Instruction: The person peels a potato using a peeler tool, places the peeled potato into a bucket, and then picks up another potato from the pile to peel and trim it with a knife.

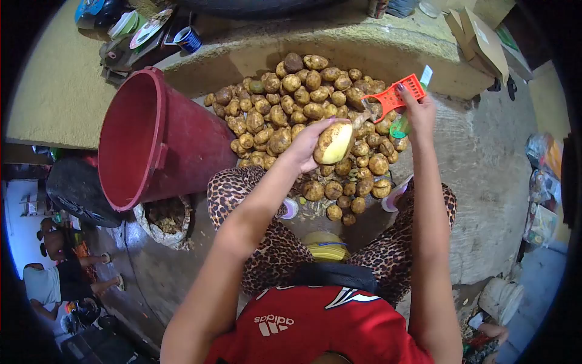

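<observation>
A large potato (335, 143) rests in my left hand (307, 144), whose fingers are wrapped round it. One broad strip of it is peeled to pale yellow, and brown skin covers the rest that shows. My right hand (419, 112) grips an orange-red plastic peeler (391, 100) with grater-like holes, held up to the right and apart from the potato. What looks like a strip of peel (362, 117) hangs near the peeler's tip. Below both hands, a heap of unpeeled potatoes (280, 141) spreads over the floor. Near my right wrist lies a green object (399, 128).
A large red bucket (130, 142) leans open-side out at the left, beside a sack (160, 225) of dark scraps. A low concrete ledge (242, 53) runs behind the heap. Cardboard (482, 42) stands at the back right. Another person (54, 279) is at the far left.
</observation>
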Tool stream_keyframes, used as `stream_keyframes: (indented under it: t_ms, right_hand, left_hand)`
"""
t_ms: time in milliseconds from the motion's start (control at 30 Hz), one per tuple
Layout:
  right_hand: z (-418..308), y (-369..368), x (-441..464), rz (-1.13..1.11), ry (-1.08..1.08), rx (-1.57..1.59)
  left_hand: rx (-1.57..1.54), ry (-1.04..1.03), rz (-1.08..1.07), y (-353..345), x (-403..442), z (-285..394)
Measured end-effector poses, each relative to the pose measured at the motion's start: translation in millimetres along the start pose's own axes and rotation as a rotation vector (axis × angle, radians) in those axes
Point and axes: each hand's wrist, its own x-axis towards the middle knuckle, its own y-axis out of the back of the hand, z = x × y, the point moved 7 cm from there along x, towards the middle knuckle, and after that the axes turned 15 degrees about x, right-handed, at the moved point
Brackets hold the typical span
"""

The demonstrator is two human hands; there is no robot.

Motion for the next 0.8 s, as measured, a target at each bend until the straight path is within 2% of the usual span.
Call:
stream_keyframes:
  t_ms: [100, 167, 200, 233, 267, 367, 433, 467, 533, 667, 800]
  right_hand:
    - [-1.3, -14.5, -13.6, -0.021, 0.117, 0.049]
    - [-21.2, -27.8, -26.7, -0.109, 0.331, -0.183]
    - [-31.5, -33.1, -32.2, -0.128, 0.462, -0.318]
    - [-40.4, -40.2, -39.9, -0.146, 0.594, -0.453]
    - [-45.2, -43.7, -46.3, -0.145, 0.616, -0.667]
    - [-23.1, -42.7, -38.6, -0.185, 0.315, -0.125]
    - [-6.4, -54.0, -42.6, -0.261, 0.117, 0.009]
    - [2.7, -59.9, -48.0, -0.295, 0.015, 0.075]
    - [21.0, -68.1, -58.2, -0.338, -0.035, -0.008]
    - [25.0, -81.2, -69.6, -0.392, -0.033, -0.013]
    - [24.4, -75.3, -55.8, -0.411, -0.032, 0.004]
  left_hand:
    - [-0.153, 0.027, 0.031, -8.1, -3.8, 2.9]
    - [-0.200, 0.005, 0.002, -1.6, 0.7, 3.1]
    - [-0.258, 0.044, -0.086, -2.4, -0.7, 0.6]
    - [-0.256, 0.044, -0.058, 2.8, 1.0, -1.4]
    - [-0.255, 0.045, -0.028, 7.1, 2.9, -4.7]
    - [-0.276, 0.041, -0.056, 15.3, 8.3, -9.0]
    - [-0.261, 0.016, -0.088, 12.8, 5.8, -4.9]
    - [-0.268, 0.019, 0.021, 16.7, 6.3, -8.5]
    - [-0.279, 0.026, 0.238, 5.5, -0.1, -5.5]
    - [-0.328, -0.002, 0.163, 13.9, 8.2, -15.2]
    - [-0.173, -0.020, 0.112, 11.8, 12.1, -13.8]
